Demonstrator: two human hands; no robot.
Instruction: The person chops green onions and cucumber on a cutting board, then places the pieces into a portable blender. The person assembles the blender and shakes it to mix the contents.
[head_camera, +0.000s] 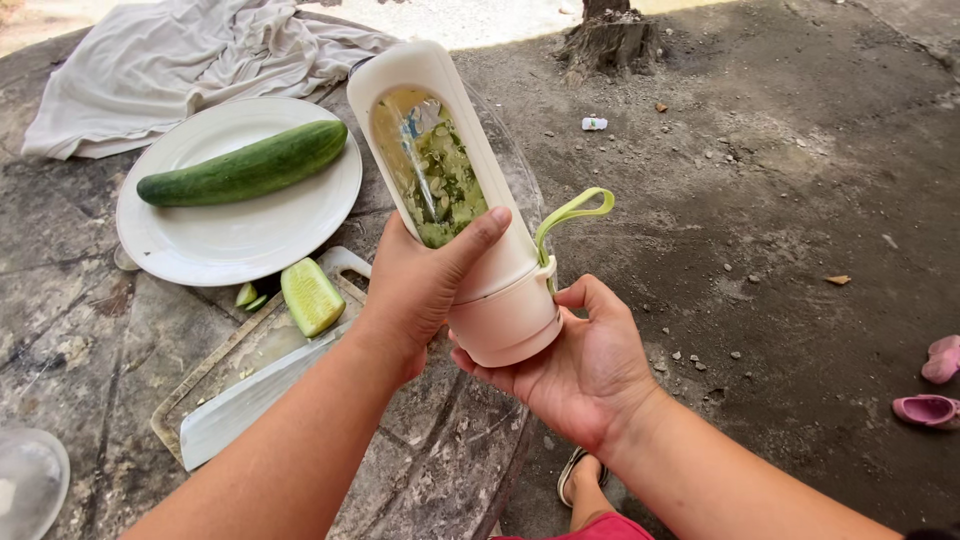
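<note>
Both my hands hold a cream portable blender (455, 190) tilted away from me over the stone table's edge. My left hand (420, 285) wraps its middle, thumb across the clear window, where chopped green cucumber and a blade show. My right hand (575, 365) cups the round base, beside a light green loop strap (570, 215). To the left, a whole cucumber (245, 165) lies on a white plate (240, 245). A cut cucumber piece (311, 296) rests on a cutting board (235, 355) with a large knife (255, 395).
A grey cloth (190, 60) is bunched at the back of the round stone table (60, 300). A clear lid (28, 480) sits at the lower left. Dirt ground lies to the right, with a tree stump (610, 40) and pink sandals (930, 395).
</note>
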